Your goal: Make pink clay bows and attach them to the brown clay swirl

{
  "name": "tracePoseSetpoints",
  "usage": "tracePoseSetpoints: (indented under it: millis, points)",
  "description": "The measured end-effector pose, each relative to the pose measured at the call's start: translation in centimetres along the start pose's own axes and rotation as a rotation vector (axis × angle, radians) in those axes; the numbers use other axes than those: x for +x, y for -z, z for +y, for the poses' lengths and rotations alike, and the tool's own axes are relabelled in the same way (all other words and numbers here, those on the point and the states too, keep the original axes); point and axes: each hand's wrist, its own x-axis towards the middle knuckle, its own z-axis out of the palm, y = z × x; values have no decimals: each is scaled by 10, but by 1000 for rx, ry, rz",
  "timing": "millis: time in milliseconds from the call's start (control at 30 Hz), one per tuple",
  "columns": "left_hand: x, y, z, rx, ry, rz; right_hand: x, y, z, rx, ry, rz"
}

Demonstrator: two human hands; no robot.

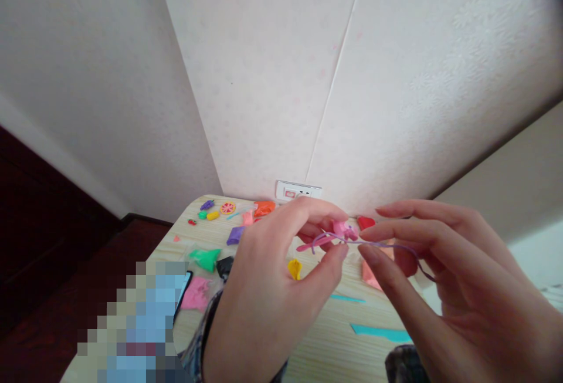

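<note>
Above the table, my left hand [281,271] is closed around a small pink clay piece [338,229] with a longer pink strip [310,246] sticking out to the left. My right hand [440,265] pinches a thin purple strand [402,247] between thumb and index finger. That strand loops over the pink piece at its left end and trails across the right palm. The fingertips of both hands are close together. Below them, a yellow clay lump [294,268] shows beside my left thumb. Part of the pink piece is hidden by my left fingers.
On the wooden table [325,342] lie packets of green [204,258], pink [196,293], purple [234,235] and orange clay [264,209]. Several small clay fruits, including grapes [207,204], sit far left. Turquoise strips [380,332] lie in front. A phone [149,312], partly pixelated, is at left. A wall socket [298,189] is behind.
</note>
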Motion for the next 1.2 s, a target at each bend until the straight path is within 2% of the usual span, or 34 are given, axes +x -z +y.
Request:
tracePoseSetpoints:
  millis: [267,600,967,1200]
  points:
    - [-1,0,0,-42,3,5,3,-1,-2,94,1,10]
    - [1,0,-1,59,-8,16,2,0,-5,147,-6,-2]
    - [-1,-1,-1,38,-14,-2,4,-3,-6,170,-80,105]
    - [-1,-1,-1,19,-9,-2,3,-2,-4,155,-72,130]
